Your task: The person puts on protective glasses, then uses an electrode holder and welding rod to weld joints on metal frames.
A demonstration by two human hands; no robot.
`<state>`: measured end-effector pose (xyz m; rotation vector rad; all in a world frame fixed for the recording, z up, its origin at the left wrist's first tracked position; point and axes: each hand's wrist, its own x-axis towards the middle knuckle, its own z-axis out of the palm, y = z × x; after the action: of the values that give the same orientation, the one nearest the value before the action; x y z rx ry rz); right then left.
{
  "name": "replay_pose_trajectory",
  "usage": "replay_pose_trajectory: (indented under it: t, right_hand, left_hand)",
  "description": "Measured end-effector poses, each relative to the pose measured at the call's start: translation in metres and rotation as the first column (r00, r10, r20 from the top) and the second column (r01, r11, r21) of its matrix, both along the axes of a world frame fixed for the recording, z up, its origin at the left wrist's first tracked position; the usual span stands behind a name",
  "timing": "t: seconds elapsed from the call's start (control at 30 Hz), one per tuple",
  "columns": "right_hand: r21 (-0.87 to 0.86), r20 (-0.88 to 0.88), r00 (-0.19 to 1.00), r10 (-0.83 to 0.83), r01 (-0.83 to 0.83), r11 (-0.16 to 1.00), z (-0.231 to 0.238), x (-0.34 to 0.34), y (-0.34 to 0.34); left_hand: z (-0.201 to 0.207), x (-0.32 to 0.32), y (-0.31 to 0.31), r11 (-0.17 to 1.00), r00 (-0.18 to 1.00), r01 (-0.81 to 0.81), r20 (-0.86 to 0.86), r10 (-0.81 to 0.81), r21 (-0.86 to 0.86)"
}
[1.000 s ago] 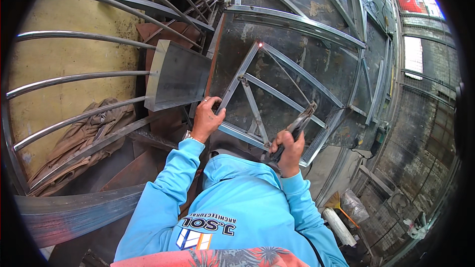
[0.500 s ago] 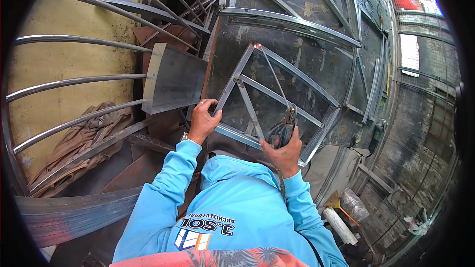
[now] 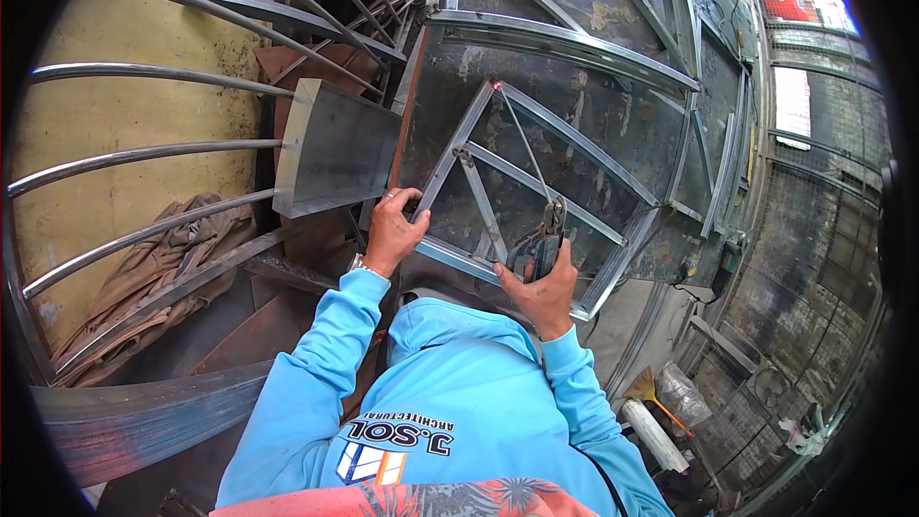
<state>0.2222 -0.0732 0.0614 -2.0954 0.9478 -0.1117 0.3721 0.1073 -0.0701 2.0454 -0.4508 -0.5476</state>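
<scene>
A welding frame of grey metal bars [image 3: 576, 146] lies on the dark metal-topped table. My left hand [image 3: 391, 237] grips its near left corner, thumb and fingers closed round the bar. In my right hand [image 3: 544, 295] is a dark electrode holder [image 3: 536, 251], my fingers wrapped round its handle. A thin welding rod [image 3: 523, 142] runs from its jaws up to the frame's far corner. There a small red glow [image 3: 497, 86] shows at the rod's tip. Inside the frame, a crossbar and a short slanting bar [image 3: 483, 206] meet the left side.
Larger metal frames [image 3: 565, 38] lie farther back on the table [image 3: 459, 62]. To the left stand a curved-bar railing [image 3: 158, 155], a grey sheet-metal box [image 3: 335, 148] and a brown cloth [image 3: 153, 278]. A broom [image 3: 651, 388] and a white roll [image 3: 656, 436] are low at the right.
My right hand and the electrode holder have shifted slightly left, the rod tip staying at the far corner. The left hand keeps its place on the frame.
</scene>
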Motion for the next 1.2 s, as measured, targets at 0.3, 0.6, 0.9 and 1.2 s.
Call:
replay_pose_trajectory:
  t: [0.3,0.6,0.9,1.2]
  right_hand:
    - [-0.008,0.032,0.999,0.016,-0.016,1.0,-0.003,0.0,0.001]
    - [-0.012,-0.027,0.999,0.029,-0.03,0.999,0.0,0.001,0.002]
    - [0.196,0.18,0.974,-0.138,0.102,0.975,-0.004,-0.005,-0.005]
    - [0.053,-0.025,0.999,-0.036,0.037,0.998,0.008,0.01,0.006]
  left_hand:
    - [0.003,0.001,-0.001,1.0,1.0,-0.007,-0.025,0.007,0.011]
    - [0.0,-0.001,0.0,1.0,1.0,-0.012,-0.003,0.012,-0.009]
    - [0.002,0.0,0.0,1.0,1.0,-0.011,0.003,0.011,-0.003]
    - [0.001,-0.001,0.0,1.0,0.999,-0.02,-0.036,0.02,0.0]
